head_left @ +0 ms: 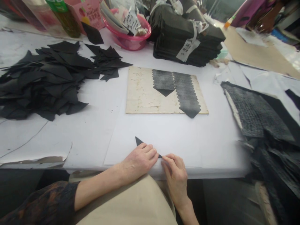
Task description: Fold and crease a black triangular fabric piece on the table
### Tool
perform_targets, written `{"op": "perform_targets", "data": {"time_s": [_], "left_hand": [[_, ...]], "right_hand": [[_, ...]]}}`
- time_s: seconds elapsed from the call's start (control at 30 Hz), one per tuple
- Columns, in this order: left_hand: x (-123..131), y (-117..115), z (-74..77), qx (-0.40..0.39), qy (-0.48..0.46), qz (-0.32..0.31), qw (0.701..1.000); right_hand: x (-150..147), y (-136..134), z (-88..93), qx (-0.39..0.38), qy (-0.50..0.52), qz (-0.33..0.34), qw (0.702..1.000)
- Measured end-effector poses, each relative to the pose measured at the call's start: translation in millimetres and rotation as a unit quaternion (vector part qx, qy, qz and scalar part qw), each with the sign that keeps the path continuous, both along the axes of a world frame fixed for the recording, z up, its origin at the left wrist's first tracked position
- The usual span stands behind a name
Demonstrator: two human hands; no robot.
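While the left hand (143,158), grip hidden, is covering a pointed, likely pliable black fabric piece (138,141), the right hand (175,170) is pinching its four-o'clock tip.

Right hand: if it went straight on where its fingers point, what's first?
Likely the left hand, lying over the same pointed black piece whose end the right hand seems to pinch. Relative height is unclear from this view.

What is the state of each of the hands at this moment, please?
Left hand: laid over the black piece, fingers together; whether it grips cannot be told.
Right hand: closed, pinching the black piece's right tip.
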State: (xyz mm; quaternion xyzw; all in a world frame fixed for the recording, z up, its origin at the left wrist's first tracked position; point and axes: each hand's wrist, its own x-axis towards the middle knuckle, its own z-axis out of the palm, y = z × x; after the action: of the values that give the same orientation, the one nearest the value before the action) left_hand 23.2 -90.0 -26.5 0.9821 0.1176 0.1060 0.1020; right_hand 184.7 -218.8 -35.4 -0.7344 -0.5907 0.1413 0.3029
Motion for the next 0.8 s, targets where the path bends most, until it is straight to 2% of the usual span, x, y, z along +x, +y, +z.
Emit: {"op": "perform_targets", "data": {"time_s": [0.17,0.3,0.6,0.7,0.73,0.8], "left_hand": [[-3.0,-0.6,-1.4,-0.049,0.028,0.021,0.998],[-7.4,0.6,4.1,-0.091,0.06,0.009,0.994],[-15.5,-14.7,11.6,-0.083,0.079,0.019,0.993],[-17.8,-11.2,22.5,-0.177,0.056,0.046,0.981],[-18.0,-8.8,27.8,-0.237,0.037,0.064,0.969],[-17.5,-3.7,39.4,-0.372,-0.006,0.099,0.923]], "right_hand": [[3.3,-2.3,1.7,-0.001,0.008,0.013,1.0],[3.6,-3.3,3.4,-0.005,-0.002,0.02,1.0],[1.5,-4.8,13.4,-0.014,0.066,0.022,0.997],[4.2,-5.2,21.3,-0.019,0.149,0.01,0.989],[5.0,-5.0,24.0,-0.023,0.182,0.003,0.983],[6.0,-3.9,28.5,-0.033,0.243,-0.016,0.969]]}}
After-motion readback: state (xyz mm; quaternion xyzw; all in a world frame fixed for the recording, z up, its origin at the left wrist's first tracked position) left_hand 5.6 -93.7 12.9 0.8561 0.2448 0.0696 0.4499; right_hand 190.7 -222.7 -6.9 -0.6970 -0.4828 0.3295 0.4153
